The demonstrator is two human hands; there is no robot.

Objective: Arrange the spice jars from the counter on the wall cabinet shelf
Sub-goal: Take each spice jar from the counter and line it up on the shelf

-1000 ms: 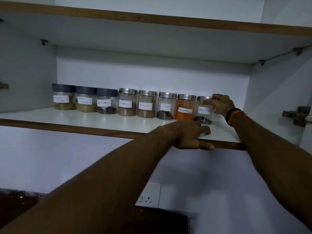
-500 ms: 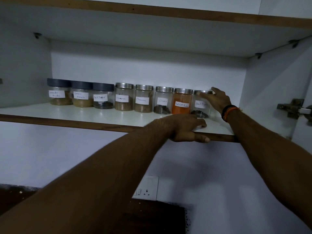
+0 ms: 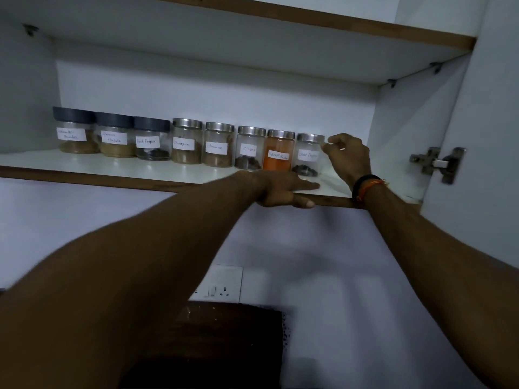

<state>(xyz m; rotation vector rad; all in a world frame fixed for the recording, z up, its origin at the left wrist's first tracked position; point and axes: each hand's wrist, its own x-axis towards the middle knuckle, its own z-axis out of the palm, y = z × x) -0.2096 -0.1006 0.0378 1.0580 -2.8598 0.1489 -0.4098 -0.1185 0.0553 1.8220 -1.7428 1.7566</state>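
Several labelled spice jars stand in one row at the back of the white wall cabinet shelf (image 3: 84, 163). Three at the left have dark lids, starting with a coriander jar (image 3: 73, 133). The rest have steel lids, among them the orange chilli powder jar (image 3: 279, 153). The rightmost is a black pepper jar (image 3: 307, 156). My right hand (image 3: 351, 155) hovers just right of that jar's lid, fingers loosely curled and a small gap from the glass. My left hand (image 3: 278, 189) rests on the shelf's wooden front edge, fingers on top and thumb underneath.
An upper shelf (image 3: 280, 21) roofs the compartment. A metal door hinge (image 3: 438, 164) sits on the right cabinet wall, beside the open door (image 3: 483, 122). Below are a wall socket (image 3: 219, 284) and a dark counter (image 3: 224, 346). Bare shelf lies right of the last jar.
My right hand has come off the black pepper jar and drawn slightly to the right. The left hand stays on the shelf edge. The camera view has shifted a little.
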